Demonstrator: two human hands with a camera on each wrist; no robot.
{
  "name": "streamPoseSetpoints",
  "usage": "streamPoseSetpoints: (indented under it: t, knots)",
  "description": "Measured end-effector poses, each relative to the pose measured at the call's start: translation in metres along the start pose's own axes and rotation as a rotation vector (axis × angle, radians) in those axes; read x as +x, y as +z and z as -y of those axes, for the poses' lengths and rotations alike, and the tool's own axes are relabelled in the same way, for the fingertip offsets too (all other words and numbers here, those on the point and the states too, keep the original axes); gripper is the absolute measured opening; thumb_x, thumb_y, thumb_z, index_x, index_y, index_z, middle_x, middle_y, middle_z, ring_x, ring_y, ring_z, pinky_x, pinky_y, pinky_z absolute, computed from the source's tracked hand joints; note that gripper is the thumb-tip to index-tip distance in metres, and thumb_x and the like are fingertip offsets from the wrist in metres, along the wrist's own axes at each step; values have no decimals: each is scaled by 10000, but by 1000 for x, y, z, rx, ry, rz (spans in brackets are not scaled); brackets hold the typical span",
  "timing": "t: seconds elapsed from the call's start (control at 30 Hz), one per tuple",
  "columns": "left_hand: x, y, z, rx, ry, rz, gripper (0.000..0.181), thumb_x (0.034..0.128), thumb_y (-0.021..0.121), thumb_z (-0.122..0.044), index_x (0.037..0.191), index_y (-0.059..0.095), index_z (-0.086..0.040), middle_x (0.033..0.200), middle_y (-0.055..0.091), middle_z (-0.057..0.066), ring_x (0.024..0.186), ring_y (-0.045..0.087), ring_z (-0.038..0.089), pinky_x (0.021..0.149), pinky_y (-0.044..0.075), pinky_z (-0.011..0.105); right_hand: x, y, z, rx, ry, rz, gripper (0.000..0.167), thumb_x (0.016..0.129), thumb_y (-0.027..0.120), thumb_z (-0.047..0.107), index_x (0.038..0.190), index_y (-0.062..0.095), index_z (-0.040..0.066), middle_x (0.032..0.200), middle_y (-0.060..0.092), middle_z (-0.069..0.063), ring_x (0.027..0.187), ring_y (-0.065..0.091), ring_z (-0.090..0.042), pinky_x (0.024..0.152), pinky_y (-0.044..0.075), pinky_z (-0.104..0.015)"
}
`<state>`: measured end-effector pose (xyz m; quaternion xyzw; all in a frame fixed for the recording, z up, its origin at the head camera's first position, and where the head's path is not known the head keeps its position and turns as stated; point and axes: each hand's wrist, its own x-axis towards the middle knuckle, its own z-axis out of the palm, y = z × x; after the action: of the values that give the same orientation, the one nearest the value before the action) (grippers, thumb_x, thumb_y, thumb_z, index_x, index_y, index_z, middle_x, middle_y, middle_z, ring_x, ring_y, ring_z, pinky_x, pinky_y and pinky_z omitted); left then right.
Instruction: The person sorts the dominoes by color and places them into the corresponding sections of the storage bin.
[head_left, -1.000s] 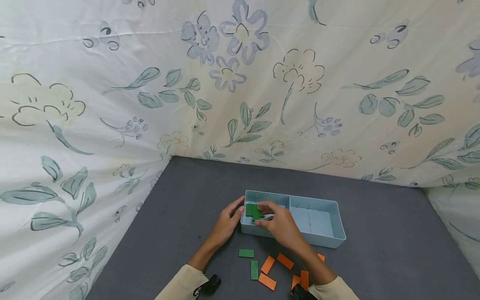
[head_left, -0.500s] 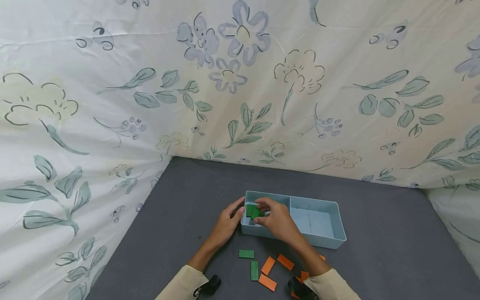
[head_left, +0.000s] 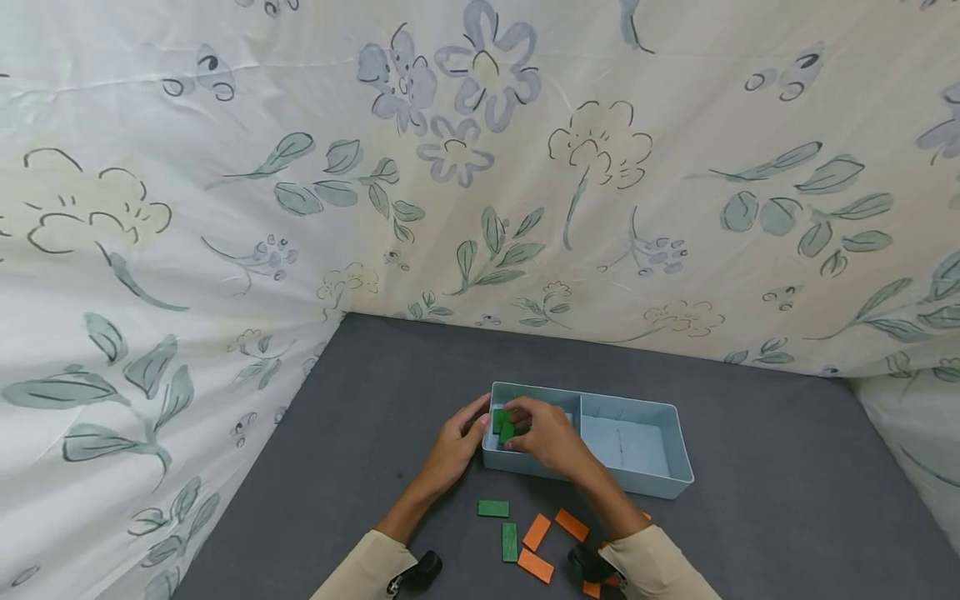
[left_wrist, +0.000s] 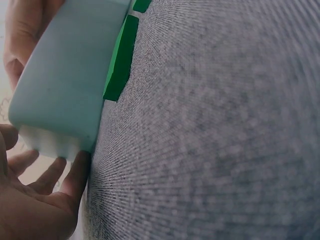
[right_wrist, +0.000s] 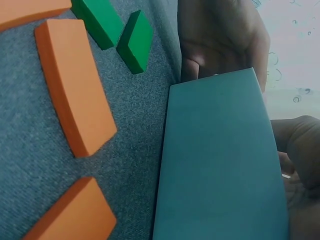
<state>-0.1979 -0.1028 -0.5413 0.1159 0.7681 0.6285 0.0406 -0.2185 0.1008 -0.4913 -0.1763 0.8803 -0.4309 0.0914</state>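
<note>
A light blue two-compartment box [head_left: 637, 479] stands on the dark table. My left hand [head_left: 452, 446] rests against its left end; in the left wrist view the fingertips [left_wrist: 59, 165] touch the outer end wall. Inside the left compartment, my right hand [head_left: 553, 435] pinches a small green block [head_left: 507, 432] between thumb and fingers. At least one other green block [head_left: 498, 417] lies beside it in that compartment; the right hand hides part of the contents. In the right wrist view, the box's wall [right_wrist: 220, 160] covers the held block.
In front of the box lie two green blocks [head_left: 492, 508] and several orange blocks [head_left: 536, 566], some partly behind the right wrist's camera [head_left: 588, 564]. A floral cloth [head_left: 525, 192] hangs at the back and sides of the table.
The green block in my right hand has moved slightly left and tilted more upright inside the left compartment. My left hand stays on the box's end.
</note>
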Motion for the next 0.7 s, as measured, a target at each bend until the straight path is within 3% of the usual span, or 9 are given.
streamPoseSetpoints:
  t: [0.3,0.7]
  knots:
    - [-1,-1,-1,-11,1,2,531,1147,510,-340,1635,433,-144,1597,489,137,1492,454,313,1203,368,565,6,1,2,-20,-60,67,501,857,868,-10,1325,687,-10,1114,741,-164,983,735,-314,792,615,-402]
    - [-2,-3,0,-10,-1,2,522,1145,518,-330,1633,439,-163,1579,502,144,1477,474,310,1185,390,551,10,2,-1,-11,-94,125,432,874,842,-29,1281,698,-33,1084,744,-197,885,742,-275,731,604,-317]
